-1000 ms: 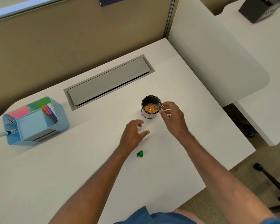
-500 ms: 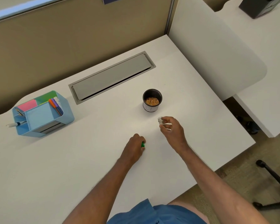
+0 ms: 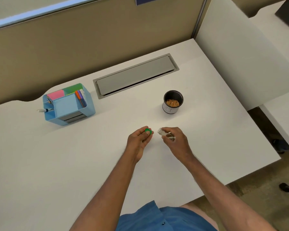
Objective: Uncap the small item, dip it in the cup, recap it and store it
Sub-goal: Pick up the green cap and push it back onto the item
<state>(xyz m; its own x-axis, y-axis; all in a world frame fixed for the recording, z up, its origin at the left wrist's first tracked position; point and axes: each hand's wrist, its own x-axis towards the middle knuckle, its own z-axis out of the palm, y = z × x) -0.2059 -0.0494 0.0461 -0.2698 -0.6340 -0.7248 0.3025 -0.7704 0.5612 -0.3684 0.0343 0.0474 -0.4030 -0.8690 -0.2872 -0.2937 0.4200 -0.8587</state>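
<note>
My right hand [image 3: 175,141] grips a small clear vial [image 3: 162,131], tilted so its uncapped mouth points left. My left hand [image 3: 139,140] pinches a green cap [image 3: 148,130] between thumb and fingers, a short gap away from the vial's mouth. Both hands hover above the white desk [image 3: 73,155]. A black cup [image 3: 173,101] holding orange-brown bits stands upright behind the hands, to the right. A light blue desk organizer [image 3: 68,105] with compartments sits at the left.
A grey cable-tray lid [image 3: 135,75] is set into the desk behind the cup. A white marker [image 3: 42,110] sticks out of the organizer's left side. A beige partition runs along the back, a white divider [image 3: 240,52] on the right. The desk edge lies near my body.
My right hand drew the vial back from the cup toward me. My left hand picked the green cap up off the desk and brought it beside the vial's mouth.
</note>
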